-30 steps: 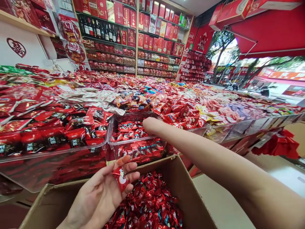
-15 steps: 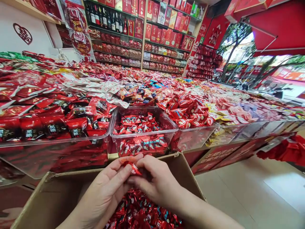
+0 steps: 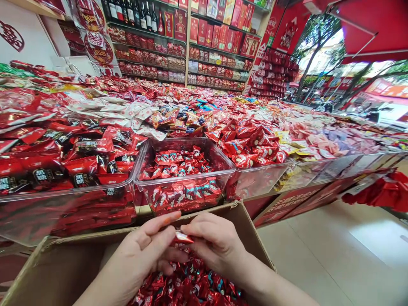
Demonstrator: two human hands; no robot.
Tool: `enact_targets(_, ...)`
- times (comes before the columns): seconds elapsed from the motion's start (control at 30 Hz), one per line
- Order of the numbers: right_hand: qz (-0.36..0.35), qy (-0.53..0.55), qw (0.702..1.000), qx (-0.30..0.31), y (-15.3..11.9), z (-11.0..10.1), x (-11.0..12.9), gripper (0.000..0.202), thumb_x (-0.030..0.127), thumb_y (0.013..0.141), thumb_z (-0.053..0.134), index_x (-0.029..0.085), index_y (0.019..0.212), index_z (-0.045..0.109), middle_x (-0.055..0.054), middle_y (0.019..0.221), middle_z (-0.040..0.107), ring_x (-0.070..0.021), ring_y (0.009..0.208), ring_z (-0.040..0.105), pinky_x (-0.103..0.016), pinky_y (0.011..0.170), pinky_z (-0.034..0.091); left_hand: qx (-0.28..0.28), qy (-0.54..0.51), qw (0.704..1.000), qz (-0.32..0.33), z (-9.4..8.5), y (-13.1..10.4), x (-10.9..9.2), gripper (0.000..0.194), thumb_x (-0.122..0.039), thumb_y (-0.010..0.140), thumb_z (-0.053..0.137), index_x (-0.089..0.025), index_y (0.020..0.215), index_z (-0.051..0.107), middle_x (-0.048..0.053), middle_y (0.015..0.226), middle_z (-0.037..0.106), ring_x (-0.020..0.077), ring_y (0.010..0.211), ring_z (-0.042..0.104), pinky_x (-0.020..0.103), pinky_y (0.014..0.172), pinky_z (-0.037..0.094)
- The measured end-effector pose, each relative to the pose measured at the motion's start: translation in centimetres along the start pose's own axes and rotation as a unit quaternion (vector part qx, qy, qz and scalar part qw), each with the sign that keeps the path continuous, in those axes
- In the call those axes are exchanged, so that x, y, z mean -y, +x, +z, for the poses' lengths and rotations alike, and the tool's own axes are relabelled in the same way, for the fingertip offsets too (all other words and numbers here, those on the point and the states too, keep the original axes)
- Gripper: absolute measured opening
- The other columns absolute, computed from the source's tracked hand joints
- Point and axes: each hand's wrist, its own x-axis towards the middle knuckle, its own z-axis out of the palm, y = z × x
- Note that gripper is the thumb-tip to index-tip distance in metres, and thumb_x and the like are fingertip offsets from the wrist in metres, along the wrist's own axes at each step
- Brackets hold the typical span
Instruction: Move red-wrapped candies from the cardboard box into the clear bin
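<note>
A small red-wrapped candy (image 3: 183,238) is between my hands, above an open cardboard box (image 3: 73,250). My right hand (image 3: 215,240) pinches one end of its wrapper between thumb and fingers. On the other side, the thumb of my left hand (image 3: 146,246) presses against the candy, with the index finger stretched out above it; the lower fingers are partly curled. Below, many red candies (image 3: 194,280) with shiny wrappers fill the bottom of the box. Just beyond the box stands a clear plastic bin (image 3: 185,180) partly filled with similar small red candies.
A bin of larger red-and-black packets (image 3: 79,170) adjoins on the left. Red packets (image 3: 251,144) are heaped in the bin to the right. Mixed wrapped sweets cover the display behind, up to shelves (image 3: 188,42) of bottles and boxes. Tiled floor (image 3: 312,246) lies at right.
My left fingers have loosened and spread a little, and the candy has turned in the grip. The whole view has shifted slightly, with the shelves higher in the picture.
</note>
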Motion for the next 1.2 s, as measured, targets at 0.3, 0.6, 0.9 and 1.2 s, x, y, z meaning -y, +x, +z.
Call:
enact_targets(0.3,0.256,0.274,0.923,-0.082,0.4,1.3,0.1,0.024,0.029,0.072,0.058,0.019,0.093,0.051,-0.004,0.083,0.059,-0.0121,0.071,0.058,-0.024,0.061,0.049,-0.063,-0.001,0.993,0.098,-0.6,0.9,0.5,0.044,-0.016,0.051,0.08,-0.022,0.091,0.063,0.002,0.098,0.071,0.0228,0.098,0.06,0.02,0.071,0.054)
enact_targets(0.6,0.166,0.102,0.977,-0.082,1.3,-0.8,1.9,0.011,0.028,0.076,0.056,0.018,0.081,0.055,-0.001,0.07,0.056,-0.009,0.06,0.05,-0.021,0.054,0.042,0.038,0.024,0.993,0.11,-0.3,0.5,1.5,0.037,-0.021,0.071,0.063,-0.027,0.105,0.05,0.002,0.099,0.067,0.0205,0.088,0.063,0.029,0.075,0.051)
enact_targets(0.9,0.098,-0.417,0.881,0.199,14.3,-7.2,2.9,0.015,0.016,0.073,0.053,0.014,0.083,0.065,-0.004,0.077,0.065,-0.0118,0.07,0.055,-0.023,0.064,0.04,0.111,0.34,0.924,0.134,-0.2,0.1,3.4,0.02,-0.025,0.08,0.046,-0.026,0.094,0.06,0.002,0.089,0.068,0.0218,0.085,0.06,0.032,0.077,0.044)
enact_targets(1.2,0.181,-0.472,0.762,0.405,16.4,-4.8,0.8,0.015,0.011,0.063,0.058,0.015,0.071,0.071,-0.005,0.064,0.066,-0.0139,0.055,0.056,-0.023,0.05,0.038,0.143,0.487,0.835,0.211,-0.9,0.0,4.0,0.022,-0.025,0.075,0.048,-0.03,0.086,0.066,0.0,0.083,0.07,0.0206,0.075,0.061,0.025,0.067,0.043)
